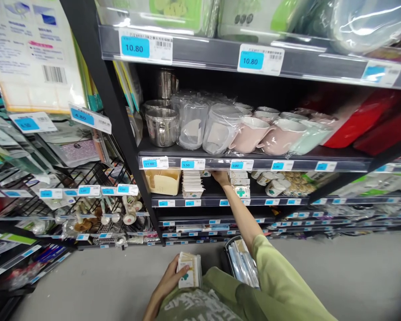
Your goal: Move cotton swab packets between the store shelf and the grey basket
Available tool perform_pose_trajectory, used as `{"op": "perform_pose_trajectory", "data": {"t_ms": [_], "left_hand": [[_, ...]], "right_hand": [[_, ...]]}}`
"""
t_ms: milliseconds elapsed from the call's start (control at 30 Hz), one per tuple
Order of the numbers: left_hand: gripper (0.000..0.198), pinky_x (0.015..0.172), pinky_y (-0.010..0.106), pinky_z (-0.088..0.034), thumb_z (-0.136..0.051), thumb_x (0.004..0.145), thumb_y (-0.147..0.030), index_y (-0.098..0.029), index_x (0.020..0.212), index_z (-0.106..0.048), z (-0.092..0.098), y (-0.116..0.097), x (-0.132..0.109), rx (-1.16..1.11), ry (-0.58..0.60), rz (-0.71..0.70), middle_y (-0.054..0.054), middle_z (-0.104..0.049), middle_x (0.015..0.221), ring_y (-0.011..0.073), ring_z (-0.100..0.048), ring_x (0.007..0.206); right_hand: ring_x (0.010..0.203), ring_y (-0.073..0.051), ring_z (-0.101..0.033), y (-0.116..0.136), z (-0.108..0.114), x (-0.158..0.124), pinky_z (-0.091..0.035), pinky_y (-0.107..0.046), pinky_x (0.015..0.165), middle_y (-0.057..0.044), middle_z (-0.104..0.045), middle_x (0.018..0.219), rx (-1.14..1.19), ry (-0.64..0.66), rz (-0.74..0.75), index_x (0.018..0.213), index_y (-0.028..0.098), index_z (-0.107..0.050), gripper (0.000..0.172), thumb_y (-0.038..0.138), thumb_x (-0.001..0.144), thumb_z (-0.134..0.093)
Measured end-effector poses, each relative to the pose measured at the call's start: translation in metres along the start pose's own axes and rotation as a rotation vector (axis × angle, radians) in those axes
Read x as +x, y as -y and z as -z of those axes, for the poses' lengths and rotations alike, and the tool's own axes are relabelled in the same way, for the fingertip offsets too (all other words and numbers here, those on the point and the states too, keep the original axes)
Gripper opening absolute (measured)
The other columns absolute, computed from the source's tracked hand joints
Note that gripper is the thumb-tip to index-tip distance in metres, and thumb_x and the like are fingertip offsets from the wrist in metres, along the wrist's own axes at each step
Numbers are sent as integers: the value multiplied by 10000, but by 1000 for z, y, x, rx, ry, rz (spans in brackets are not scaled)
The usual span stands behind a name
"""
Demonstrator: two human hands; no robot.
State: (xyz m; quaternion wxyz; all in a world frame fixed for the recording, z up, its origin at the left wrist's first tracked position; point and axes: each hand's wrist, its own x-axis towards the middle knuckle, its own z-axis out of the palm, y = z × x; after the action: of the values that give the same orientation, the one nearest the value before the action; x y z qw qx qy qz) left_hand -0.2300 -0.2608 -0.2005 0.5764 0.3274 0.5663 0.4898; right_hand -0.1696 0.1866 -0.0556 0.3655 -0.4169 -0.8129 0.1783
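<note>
My left hand point(169, 277) is wrapped around a stack of small white packs point(190, 273) with a green clover print and yellowish stripes, held low in front of my shirt. My right hand point(221, 177) reaches into the shelf under the price rail, its fingers hidden by the shelf edge above and the dark behind. Just right of that wrist are more clover-printed packs point(241, 191). To its left stands a stack of thin white packs point(192, 185), and beyond it a cream plastic basket point(163, 182).
Above the reaching arm, a shelf holds steel mugs point(162, 127), wrapped clear jugs point(192, 125) and pink cups point(252, 133). A dark basket point(227, 256) with silvery wrapped goods stands on the floor by my legs. A black upright post point(120, 116) divides off the hanging goods at left.
</note>
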Motion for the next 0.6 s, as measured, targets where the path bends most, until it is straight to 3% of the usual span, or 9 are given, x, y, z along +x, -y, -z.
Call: {"op": "perform_pose_trajectory", "data": {"t_ms": [400, 600], "left_hand": [[471, 1075, 393, -441, -664, 837, -604, -320, 1211, -633, 0, 7, -2, -33, 16, -28, 28, -700, 1180, 311, -598, 1233], [524, 1108, 395, -408, -681, 811, -630, -310, 1219, -609, -1, 6, -5, -79, 6, 3, 31, -696, 1209, 300, -586, 1252]], "right_hand": [[1171, -317, -631, 12, -7, -7, -501, -472, 1019, -146, -758, 1072, 160, -11, -32, 1129, 150, -691, 535, 573, 803, -701], [1118, -320, -654, 20, -1, -9, -523, -454, 985, -126, -768, 1024, 236, 27, -37, 1135, 165, -698, 483, 525, 815, -733]]}}
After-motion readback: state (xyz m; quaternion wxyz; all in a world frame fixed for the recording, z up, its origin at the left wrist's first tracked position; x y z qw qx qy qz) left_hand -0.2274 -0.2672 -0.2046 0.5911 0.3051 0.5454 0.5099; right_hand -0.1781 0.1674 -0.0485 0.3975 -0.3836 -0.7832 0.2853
